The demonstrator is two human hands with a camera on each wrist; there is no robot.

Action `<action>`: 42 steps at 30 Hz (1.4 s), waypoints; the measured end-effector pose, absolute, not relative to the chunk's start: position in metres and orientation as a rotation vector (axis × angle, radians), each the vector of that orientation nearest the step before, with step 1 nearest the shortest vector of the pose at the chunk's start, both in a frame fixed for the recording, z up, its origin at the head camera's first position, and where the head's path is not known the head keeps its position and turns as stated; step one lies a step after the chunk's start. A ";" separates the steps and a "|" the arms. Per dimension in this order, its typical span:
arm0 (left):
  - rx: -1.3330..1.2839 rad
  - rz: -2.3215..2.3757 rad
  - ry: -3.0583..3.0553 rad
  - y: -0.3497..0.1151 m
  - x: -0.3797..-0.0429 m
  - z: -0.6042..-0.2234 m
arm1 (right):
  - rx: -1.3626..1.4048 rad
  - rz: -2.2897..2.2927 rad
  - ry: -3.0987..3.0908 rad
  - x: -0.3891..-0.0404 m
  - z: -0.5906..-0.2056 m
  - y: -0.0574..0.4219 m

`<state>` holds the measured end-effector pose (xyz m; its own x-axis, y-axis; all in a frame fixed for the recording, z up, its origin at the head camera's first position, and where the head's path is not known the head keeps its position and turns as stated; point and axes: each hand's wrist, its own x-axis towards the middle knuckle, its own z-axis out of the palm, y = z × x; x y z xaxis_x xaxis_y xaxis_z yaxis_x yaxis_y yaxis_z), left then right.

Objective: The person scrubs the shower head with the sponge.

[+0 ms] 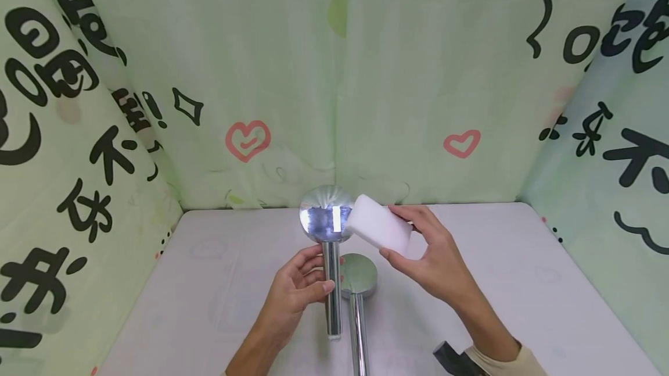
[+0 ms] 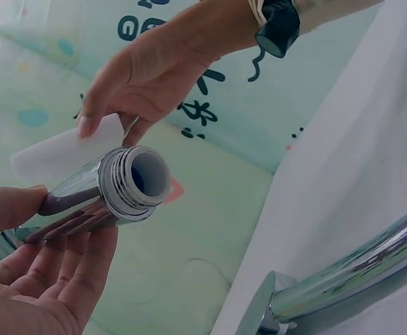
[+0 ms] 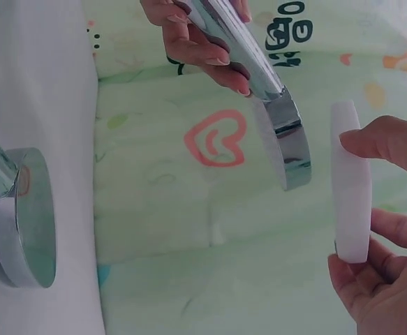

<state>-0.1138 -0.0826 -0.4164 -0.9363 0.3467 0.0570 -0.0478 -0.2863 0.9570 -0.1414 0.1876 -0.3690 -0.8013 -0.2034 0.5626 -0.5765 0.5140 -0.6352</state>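
Observation:
My left hand (image 1: 303, 283) grips a chrome shower head (image 1: 326, 213) by its handle, round head upward. The threaded handle end (image 2: 137, 183) faces the camera in the left wrist view. Between the thumb and fingers of my right hand (image 1: 434, 254) is a white sponge block (image 1: 380, 224). Its near corner overlaps the shower head's edge in the head view, while the right wrist view shows a gap between the sponge (image 3: 351, 181) and the head (image 3: 290, 143). A second chrome shower head (image 1: 358, 274) lies on the table just below.
The table (image 1: 209, 306) has a white cover. Printed curtains with black characters and red hearts (image 1: 248, 141) hang behind it and on both sides. A dark band (image 1: 455, 360) sits at my right wrist, by a beige sleeve (image 1: 507, 361).

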 end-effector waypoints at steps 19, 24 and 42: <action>0.371 2.317 1.693 -0.071 -0.115 -0.413 | 0.732 1.211 -2.347 -0.150 -0.363 0.171; 0.353 2.311 1.702 -0.069 -0.114 -0.412 | 0.764 1.210 -2.347 -0.150 -0.364 0.168; 0.340 2.284 1.773 -0.070 -0.110 -0.413 | 0.780 1.137 -2.332 -0.154 -0.357 0.165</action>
<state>-0.1103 -0.0703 -0.4129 -0.9467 0.3194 0.0414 -0.0389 -0.2412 0.9697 -0.1541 0.1654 -0.3571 -0.7495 -0.2970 0.5916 -0.6490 0.5055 -0.5685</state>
